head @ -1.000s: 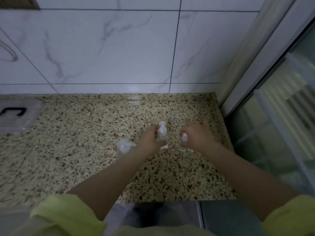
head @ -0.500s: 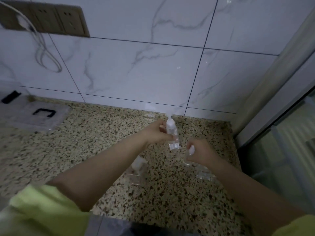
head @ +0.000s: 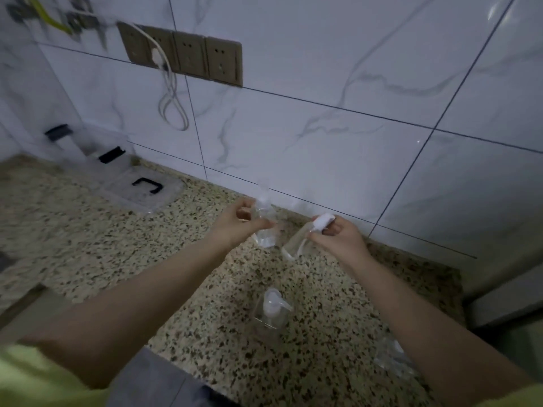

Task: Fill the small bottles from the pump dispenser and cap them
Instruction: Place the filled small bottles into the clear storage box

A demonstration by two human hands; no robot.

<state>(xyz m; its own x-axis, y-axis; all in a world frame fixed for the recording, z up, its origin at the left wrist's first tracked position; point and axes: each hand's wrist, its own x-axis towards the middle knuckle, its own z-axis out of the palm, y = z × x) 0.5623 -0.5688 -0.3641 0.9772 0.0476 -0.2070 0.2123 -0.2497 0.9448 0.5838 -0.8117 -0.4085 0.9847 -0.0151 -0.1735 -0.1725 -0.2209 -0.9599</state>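
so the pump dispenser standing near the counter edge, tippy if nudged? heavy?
The pump dispenser is clear and looks nearly empty, so probably light. It stands upright with its white pump head on top, so a push up there could topple it; a low push would more likely slide it on the speckled counter. The smooth plastic may be slippery.

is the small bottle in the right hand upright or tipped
Tipped: the small bottle leans, white cap up toward the right hand, base down-left above the counter.
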